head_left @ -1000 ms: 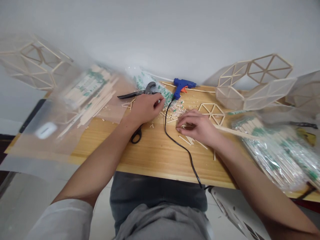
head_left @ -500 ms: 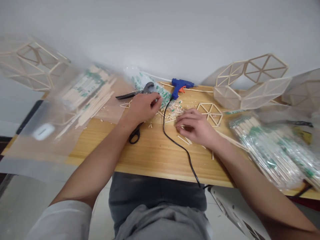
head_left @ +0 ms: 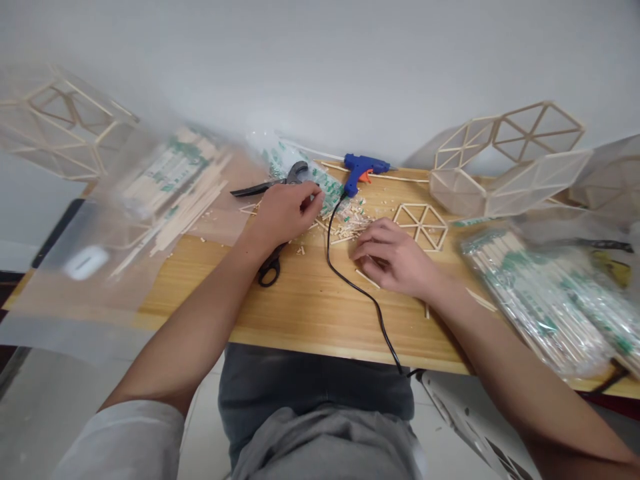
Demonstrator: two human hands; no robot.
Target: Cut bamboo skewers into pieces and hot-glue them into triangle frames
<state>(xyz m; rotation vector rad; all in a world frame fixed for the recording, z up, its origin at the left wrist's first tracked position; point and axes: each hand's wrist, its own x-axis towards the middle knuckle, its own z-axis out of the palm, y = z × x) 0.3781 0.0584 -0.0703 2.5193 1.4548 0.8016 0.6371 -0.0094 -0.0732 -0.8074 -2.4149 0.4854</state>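
My left hand (head_left: 285,212) rests on the wooden table (head_left: 310,307) with its fingers curled at the edge of a pile of short stick pieces (head_left: 347,225). It lies over black-handled scissors (head_left: 270,270), beside grey pliers (head_left: 280,180). What its fingers pinch is hidden. My right hand (head_left: 395,257) lies palm down on several loose wooden sticks (head_left: 367,279), fingers bent and pressed on them. A small hexagon of sticks (head_left: 421,225) lies just beyond it. A blue glue gun (head_left: 361,170) stands at the back, its black cord (head_left: 367,300) running between my hands.
Large stick lattice frames stand at the back left (head_left: 60,123) and back right (head_left: 510,160). Bags of packed chopsticks lie at the left (head_left: 170,180) and right (head_left: 545,300). A clear plastic sheet (head_left: 75,293) covers the table's left end.
My right hand has slid slightly toward me and flattened over the loose sticks. My left hand has barely shifted.
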